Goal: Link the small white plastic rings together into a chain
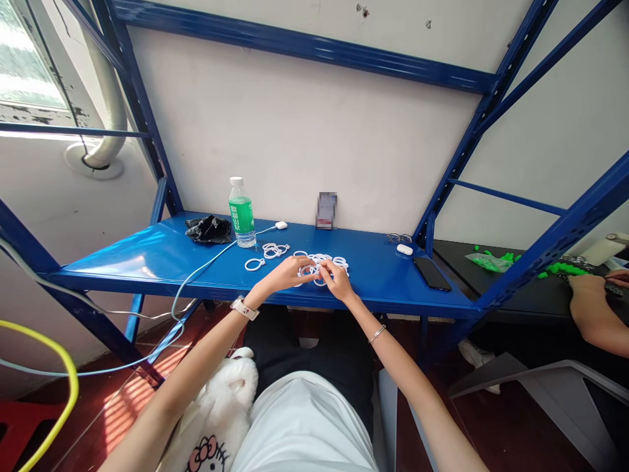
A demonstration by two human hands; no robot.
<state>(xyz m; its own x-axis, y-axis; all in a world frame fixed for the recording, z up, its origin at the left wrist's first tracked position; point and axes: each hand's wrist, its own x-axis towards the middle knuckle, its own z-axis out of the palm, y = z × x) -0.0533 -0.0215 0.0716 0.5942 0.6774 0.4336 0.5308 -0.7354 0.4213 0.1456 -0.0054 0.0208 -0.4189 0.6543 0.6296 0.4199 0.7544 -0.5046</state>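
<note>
White plastic rings, each with a small tab, lie in a loose pile (340,261) at the front of the blue shelf table. My left hand (287,274) comes over the pile from the left, fingers closed in a pinch on a white ring (308,269). Close beside it, my right hand (337,280) is also closed, thumb and fingertips pinched at the same ring. The fingers and the pile behind partly hide this ring. To the left are a small cluster of rings (275,250) and a single ring (254,264) lying flat.
A water bottle (242,216), a black plastic bag (209,229) and a cable (209,262) occupy the left side. A phone (326,211) leans on the wall. Glasses (399,238), a white case (405,250) and a dark phone (431,273) lie right. Another person's arm (597,314) is far right.
</note>
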